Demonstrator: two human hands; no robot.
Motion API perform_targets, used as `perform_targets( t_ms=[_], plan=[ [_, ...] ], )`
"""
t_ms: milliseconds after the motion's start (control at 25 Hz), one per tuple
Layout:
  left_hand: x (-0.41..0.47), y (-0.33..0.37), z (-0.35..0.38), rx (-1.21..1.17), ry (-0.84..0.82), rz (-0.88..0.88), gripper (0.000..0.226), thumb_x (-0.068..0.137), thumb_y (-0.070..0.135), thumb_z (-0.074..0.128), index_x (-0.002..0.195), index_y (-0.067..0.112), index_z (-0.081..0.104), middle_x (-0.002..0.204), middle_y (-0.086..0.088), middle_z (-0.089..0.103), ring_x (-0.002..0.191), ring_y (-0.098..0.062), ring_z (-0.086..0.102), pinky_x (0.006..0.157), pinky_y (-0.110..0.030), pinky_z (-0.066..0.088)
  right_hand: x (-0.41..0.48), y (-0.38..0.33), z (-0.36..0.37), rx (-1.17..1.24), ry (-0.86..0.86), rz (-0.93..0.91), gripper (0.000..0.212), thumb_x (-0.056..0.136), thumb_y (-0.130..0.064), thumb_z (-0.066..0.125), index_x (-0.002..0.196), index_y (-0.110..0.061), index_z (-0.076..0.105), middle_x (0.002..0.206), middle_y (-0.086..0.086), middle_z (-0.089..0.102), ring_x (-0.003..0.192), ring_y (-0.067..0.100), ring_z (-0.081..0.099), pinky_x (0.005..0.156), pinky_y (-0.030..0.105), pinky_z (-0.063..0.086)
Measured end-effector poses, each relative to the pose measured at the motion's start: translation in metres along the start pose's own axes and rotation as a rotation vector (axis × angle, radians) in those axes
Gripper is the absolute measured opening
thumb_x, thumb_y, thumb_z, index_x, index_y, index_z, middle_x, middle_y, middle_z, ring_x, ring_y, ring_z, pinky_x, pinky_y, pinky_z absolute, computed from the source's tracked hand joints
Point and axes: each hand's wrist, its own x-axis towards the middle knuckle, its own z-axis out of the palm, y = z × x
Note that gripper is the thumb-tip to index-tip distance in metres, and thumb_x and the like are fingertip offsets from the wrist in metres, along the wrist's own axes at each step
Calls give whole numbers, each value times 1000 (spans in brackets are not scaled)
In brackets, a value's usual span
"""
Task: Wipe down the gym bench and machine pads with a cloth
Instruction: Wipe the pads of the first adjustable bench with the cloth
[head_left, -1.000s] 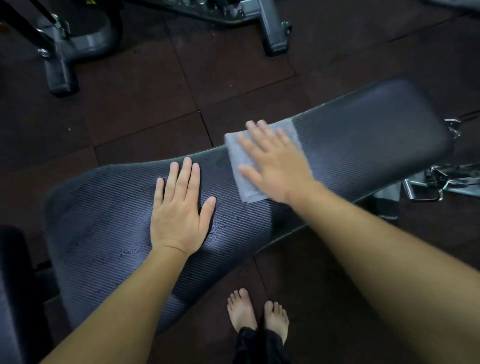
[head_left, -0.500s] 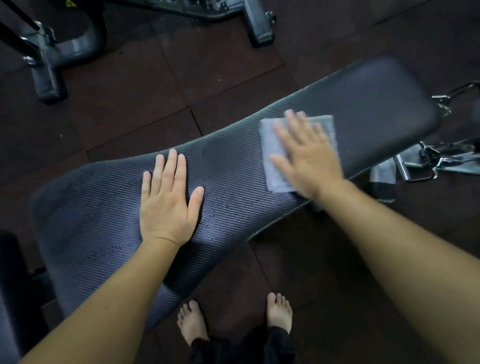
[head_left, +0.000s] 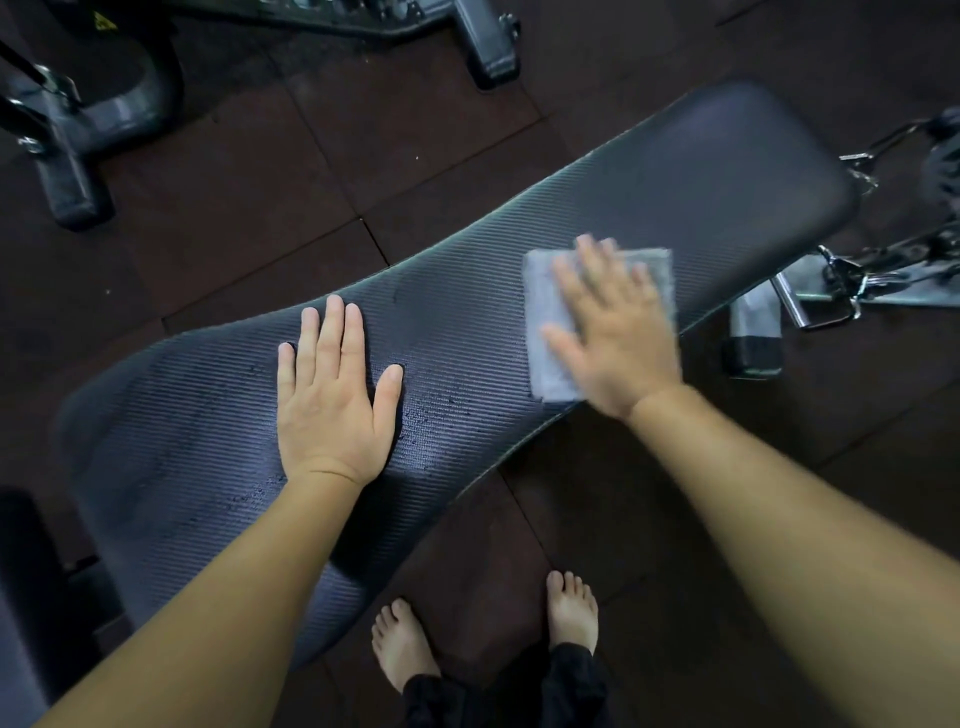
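While the grey cloth (head_left: 548, 332) lies flat on the right-hand part of the bench pad (head_left: 717, 171), folded to a rough rectangle, the right hand (head_left: 618, 338) presses on it from above. Its fingers (head_left: 597, 265) are straight and a little spread, and the palm covers the cloth's near-right corner. Nothing is pinched, so only downward pressure holds the cloth. The hand is blurred, so it looks to be mid-stroke.

Well to the left of the cloth, the left hand (head_left: 332, 395) rests flat on the middle of the ribbed pad. Its fingers are straight and close together with the thumb out to the side; it holds nothing and seems to be bracing.

I judge the step in hand to be wiping the pad's right half. To do it well, pressure should be even across the palm so the cloth neither bunches nor slips out from under the fingers. Strokes should overlap, run along the ribs and reach the smooth rounded far-right end and the pad's edges. The stretch beside the bracing hand shows small dark specks and would need a pass too, which means lifting that hand.

Bare feet (head_left: 405, 644) stand on the dark floor tiles (head_left: 234, 208) on the near side of the bench. A metal cable handle (head_left: 831, 296) lies right of the pad, and a machine base (head_left: 78, 135) sits far left.
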Motion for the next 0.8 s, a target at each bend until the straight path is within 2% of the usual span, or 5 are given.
perform_targets(
  t_ms=[160, 360, 440, 600, 800],
  plan=[
    [0, 1, 1, 5, 11, 6, 74, 107, 57, 21, 165, 12, 15, 174, -4, 9, 161, -25, 3, 129, -52, 9, -1, -18, 3, 23, 84, 398, 78, 99, -59, 27, 165, -19, 21, 174, 9, 10, 160, 28, 6, 129, 52, 6],
    [0, 0, 0, 4, 4, 8, 74, 107, 57, 19, 166, 13, 15, 174, -3, 9, 161, -24, 3, 129, -51, 9, -38, -55, 20, 41, 38, -34, 75, 97, -57, 42, 162, -20, 33, 171, 9, 21, 159, 29, 16, 127, 53, 13],
    [0, 0, 1, 7, -1, 2, 74, 107, 58, 19, 166, 13, 14, 174, -3, 8, 161, -24, 2, 130, -51, 8, -22, -17, 12, 25, 69, -6, 74, 97, -58, 42, 161, -21, 36, 170, 9, 24, 158, 29, 20, 127, 52, 16],
    [0, 0, -1, -2, -20, 3, 74, 107, 58, 17, 166, 14, 12, 175, -3, 6, 161, -23, 0, 130, -51, 7, -7, -36, 5, 3, 41, 381, 77, 101, -59, 23, 166, -19, 15, 174, 8, 5, 161, 26, 1, 129, 49, 2],
    [2, -5, -12, -96, -91, 23, 75, 107, 60, 22, 167, 15, 8, 175, -1, 1, 161, -20, -5, 130, -49, 5, -40, -65, 13, 18, -60, -27, 77, 99, -61, 29, 165, -21, 22, 174, 6, 9, 160, 25, 6, 129, 50, 8]
  ],
)
